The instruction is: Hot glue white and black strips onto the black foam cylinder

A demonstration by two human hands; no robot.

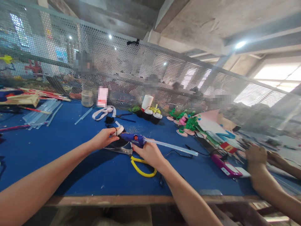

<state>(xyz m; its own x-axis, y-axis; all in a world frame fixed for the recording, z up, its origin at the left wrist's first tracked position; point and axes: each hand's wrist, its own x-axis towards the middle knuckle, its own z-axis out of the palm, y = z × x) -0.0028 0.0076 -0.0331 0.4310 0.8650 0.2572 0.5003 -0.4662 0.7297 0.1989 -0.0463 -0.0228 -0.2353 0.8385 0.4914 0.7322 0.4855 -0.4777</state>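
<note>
On a blue tabletop (pixel 77 169), a person's left hand (pixel 107 138) pinches a small white piece with black cord (pixel 119 130) at the centre. The right hand (pixel 150 153) grips a blue glue gun (pixel 129 137), its nozzle at the piece, contact unclear; a clear glue stick (pixel 171 147) juts out behind. From the piece, yellow-handled scissors (pixel 144 171) lie at five o'clock, small black-and-white pots (pixel 156 116) at two. Gluing seems midway: the pots look further along, the held piece unfinished; whether glue is on it cannot be told.
</note>
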